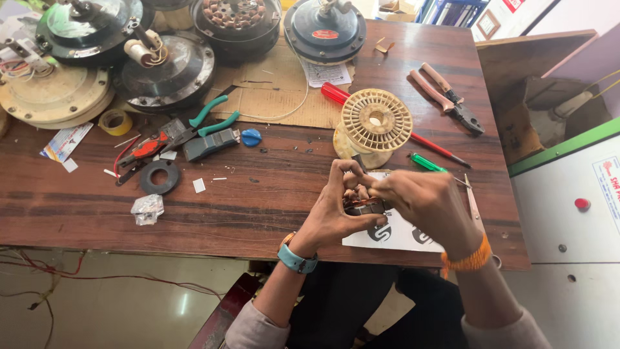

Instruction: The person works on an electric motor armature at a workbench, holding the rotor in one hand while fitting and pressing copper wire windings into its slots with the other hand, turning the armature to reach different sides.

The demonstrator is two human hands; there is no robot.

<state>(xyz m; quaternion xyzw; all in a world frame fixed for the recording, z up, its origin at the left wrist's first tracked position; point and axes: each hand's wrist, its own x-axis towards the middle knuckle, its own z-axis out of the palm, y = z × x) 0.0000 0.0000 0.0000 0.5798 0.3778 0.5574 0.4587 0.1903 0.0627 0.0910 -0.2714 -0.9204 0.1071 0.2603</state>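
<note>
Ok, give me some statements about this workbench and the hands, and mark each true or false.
1. Both hands, left hand and right hand, grip a small copper-wound part. True.
2. The cream plastic spool lies on the floor. False: it sits on the wooden table.
3. The pink-handled pliers lie right of the spool. True.
4. The green-handled pliers are held in the right hand. False: they lie on the table, untouched.

I see white printed sheet (400,234) with black emblems at counter (258,207) near edge, red oval label (325,34) on dark motor housing (325,29), white-red sign (607,187) on right cabinet (568,220).
</note>
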